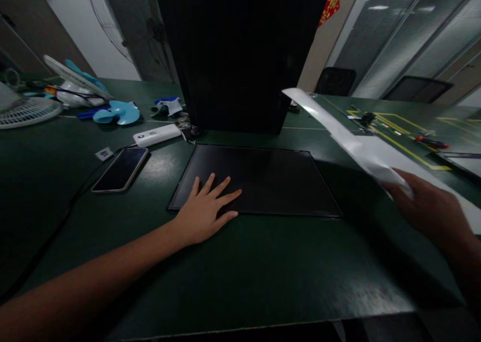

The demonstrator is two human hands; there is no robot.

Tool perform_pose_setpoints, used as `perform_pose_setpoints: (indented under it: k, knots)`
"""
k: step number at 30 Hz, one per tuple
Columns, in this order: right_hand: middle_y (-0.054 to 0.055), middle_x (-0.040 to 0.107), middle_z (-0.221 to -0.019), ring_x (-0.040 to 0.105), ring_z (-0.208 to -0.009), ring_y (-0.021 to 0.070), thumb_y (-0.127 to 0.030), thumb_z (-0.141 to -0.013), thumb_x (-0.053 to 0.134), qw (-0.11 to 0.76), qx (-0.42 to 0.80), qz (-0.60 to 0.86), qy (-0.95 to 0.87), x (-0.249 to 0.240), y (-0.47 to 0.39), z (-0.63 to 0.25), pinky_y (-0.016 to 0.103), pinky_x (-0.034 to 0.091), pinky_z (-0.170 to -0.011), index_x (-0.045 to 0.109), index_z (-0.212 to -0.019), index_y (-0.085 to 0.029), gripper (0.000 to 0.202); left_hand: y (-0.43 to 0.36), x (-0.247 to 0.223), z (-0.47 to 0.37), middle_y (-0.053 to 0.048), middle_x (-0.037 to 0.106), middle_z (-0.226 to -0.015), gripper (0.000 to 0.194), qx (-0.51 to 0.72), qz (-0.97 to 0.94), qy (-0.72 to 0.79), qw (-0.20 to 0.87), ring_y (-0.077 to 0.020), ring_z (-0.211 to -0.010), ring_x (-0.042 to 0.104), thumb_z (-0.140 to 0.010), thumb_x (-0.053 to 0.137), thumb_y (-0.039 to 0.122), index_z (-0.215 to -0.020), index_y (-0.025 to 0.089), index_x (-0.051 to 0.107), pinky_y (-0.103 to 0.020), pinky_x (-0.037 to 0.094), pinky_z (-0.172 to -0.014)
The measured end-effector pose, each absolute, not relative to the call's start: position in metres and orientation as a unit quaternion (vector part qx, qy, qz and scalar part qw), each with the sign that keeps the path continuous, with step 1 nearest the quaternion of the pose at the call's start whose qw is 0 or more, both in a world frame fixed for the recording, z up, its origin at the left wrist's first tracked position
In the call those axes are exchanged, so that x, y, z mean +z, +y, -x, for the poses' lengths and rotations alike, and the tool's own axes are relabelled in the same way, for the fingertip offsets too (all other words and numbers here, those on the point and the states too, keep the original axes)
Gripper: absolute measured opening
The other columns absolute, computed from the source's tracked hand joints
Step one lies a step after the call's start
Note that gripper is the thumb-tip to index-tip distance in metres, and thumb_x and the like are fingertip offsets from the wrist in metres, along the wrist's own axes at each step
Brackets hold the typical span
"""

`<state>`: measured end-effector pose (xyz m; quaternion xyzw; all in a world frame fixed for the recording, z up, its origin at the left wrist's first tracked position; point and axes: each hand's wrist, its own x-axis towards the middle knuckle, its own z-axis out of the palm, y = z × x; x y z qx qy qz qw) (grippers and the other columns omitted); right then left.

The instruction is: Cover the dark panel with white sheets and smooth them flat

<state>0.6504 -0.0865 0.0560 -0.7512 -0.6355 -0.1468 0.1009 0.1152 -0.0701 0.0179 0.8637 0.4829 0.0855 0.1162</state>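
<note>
- Bare left forearm (112, 272) is stretched across the near edge of the green table (263, 277); close by it runs a black cable (71, 201), which could be snagged if the arm were swung leftward.
- Left hand (205, 214) is spread wide and laid palm down, with nothing gripped; its fingers are rested on the black panel (278, 181), and its heel is set beyond the front edge.
- Black panel is laid flat on the table, in front of a tall dark board (244, 51). Its glossy face could be smeared, or perhaps cracked, if too much weight were put through the fingertips; if too little were applied, it could be slid out of place.
- White strip (338, 126) is held in the right hand (432, 209), closed around its near end; exact finger placement is blurred.
- Strip's far end is left unsupported near the tall dark board, so it could be bent, or brushed against that board, by a quick wrist turn.
- Phone (122, 169) is placed left of the panel and could be bumped if the panel were pushed that way.
</note>
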Motion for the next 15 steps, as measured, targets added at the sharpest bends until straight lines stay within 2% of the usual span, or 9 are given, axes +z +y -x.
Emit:
perform_pose_setpoints:
  k: [2, 5, 8, 11, 13, 15]
  knots:
    - [0.015, 0.065, -0.144, 0.067, -0.123, 0.0317, -0.056, -0.104, 0.042, 0.141, -0.113, 0.666, -0.723, 0.055, -0.082, -0.633, 0.041, 0.053, -0.102, 0.055, -0.154, -0.022, 0.062, -0.069, 0.017, -0.119, -0.008, 0.032, -0.172, 0.062, 0.110, -0.858, 0.489, 0.112, -0.0468, -0.159, 0.020, -0.100, 0.057, 0.060, -0.158, 0.038, 0.047, -0.080, 0.012, -0.120]
    - [0.013, 0.060, -0.151, 0.062, -0.131, 0.0290, -0.047, -0.104, 0.049, 0.141, -0.056, 0.556, -0.817, 0.054, -0.068, -0.607, 0.040, 0.049, -0.112, 0.052, -0.156, -0.021, 0.058, -0.070, 0.015, -0.118, -0.011, 0.054, -0.159, 0.058, 0.185, -0.858, 0.469, 0.103, -0.0385, -0.151, 0.043, -0.098, 0.063, 0.052, -0.150, 0.028, 0.059, -0.066, 0.027, -0.125]
    - [0.007, 0.054, -0.158, 0.055, -0.141, 0.0292, -0.043, -0.104, 0.052, 0.116, -0.004, 0.457, -0.882, 0.051, -0.049, -0.579, 0.048, 0.044, -0.119, 0.049, -0.159, -0.027, 0.057, -0.077, 0.016, -0.111, -0.010, 0.078, -0.122, 0.030, 0.230, -0.882, 0.393, 0.119, -0.0301, -0.123, 0.068, -0.100, 0.062, 0.039, -0.121, 0.026, 0.078, -0.054, 0.047, -0.114]
    - [0.003, 0.050, -0.161, 0.049, -0.146, 0.0313, -0.049, -0.100, 0.060, 0.072, 0.044, 0.380, -0.921, 0.044, -0.027, -0.553, 0.057, 0.040, -0.121, 0.045, -0.162, -0.034, 0.065, -0.087, 0.019, -0.105, -0.006, 0.081, -0.091, 0.015, 0.250, -0.891, 0.322, 0.198, -0.0272, -0.094, 0.076, -0.097, 0.067, 0.036, -0.098, 0.033, 0.083, -0.049, 0.058, -0.097]
    - [0.002, 0.044, -0.165, 0.044, -0.150, 0.0319, -0.051, -0.098, 0.063, 0.034, 0.069, 0.346, -0.935, 0.038, -0.015, -0.542, 0.059, 0.037, -0.123, 0.039, -0.165, -0.036, 0.073, -0.092, 0.023, -0.103, -0.003, 0.081, -0.091, 0.012, 0.272, -0.876, 0.312, 0.247, -0.0270, -0.091, 0.076, -0.093, 0.072, 0.035, -0.098, 0.038, 0.082, -0.050, 0.059, -0.097]
    - [0.001, 0.039, -0.168, 0.040, -0.152, 0.0319, -0.051, -0.098, 0.064, 0.020, 0.085, 0.320, -0.944, 0.031, -0.006, -0.534, 0.059, 0.034, -0.125, 0.035, -0.167, -0.036, 0.076, -0.093, 0.027, -0.104, -0.002, 0.081, -0.111, 0.021, 0.276, -0.872, 0.324, 0.243, -0.0285, -0.107, 0.075, -0.093, 0.072, 0.034, -0.112, 0.041, 0.080, -0.054, 0.051, -0.110]
